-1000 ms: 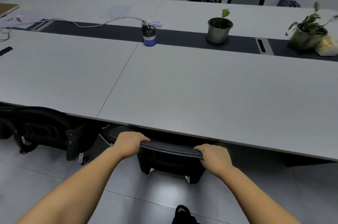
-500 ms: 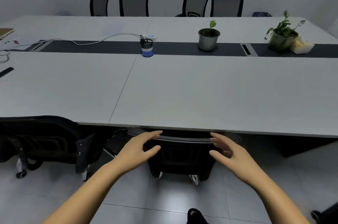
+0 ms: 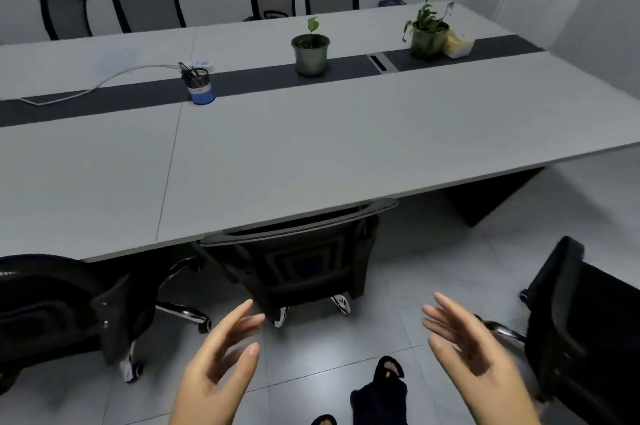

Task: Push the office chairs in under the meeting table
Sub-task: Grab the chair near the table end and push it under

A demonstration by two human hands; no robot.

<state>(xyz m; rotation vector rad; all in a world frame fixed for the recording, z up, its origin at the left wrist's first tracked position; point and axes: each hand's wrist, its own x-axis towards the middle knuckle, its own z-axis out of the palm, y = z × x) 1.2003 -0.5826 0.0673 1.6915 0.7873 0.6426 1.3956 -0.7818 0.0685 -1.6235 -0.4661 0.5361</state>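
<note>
My left hand and right hand hang spread wide over the floor, holding nothing. At twelve o'clock the middle chair sits tucked against the counter edge. Another chair stands at nine o'clock, partly under. A third chair at three o'clock stands well clear of the counter.

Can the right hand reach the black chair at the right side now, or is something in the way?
Probably yes. The right hand is open, holds nothing, and the chair on the right stands close beside it with only bare floor between.
</note>
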